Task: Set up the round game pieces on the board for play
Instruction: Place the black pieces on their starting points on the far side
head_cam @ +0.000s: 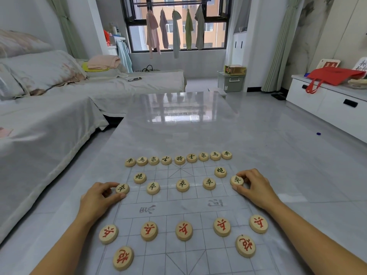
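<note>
At the board's edges, left pawn and right pawn are pinched in left hand and right hand fingers; if dragged, the board could be shifted.

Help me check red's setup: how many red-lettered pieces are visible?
7 red-lettered pieces: five in one row, two nearer, left and right. Others may sit below the frame.

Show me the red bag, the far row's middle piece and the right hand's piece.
red bag [337, 76]: head view, cloth body.
far row's middle piece [179, 160]: head view, top face.
rightmost black soldier piece [236, 180]: head view, top face.
</note>
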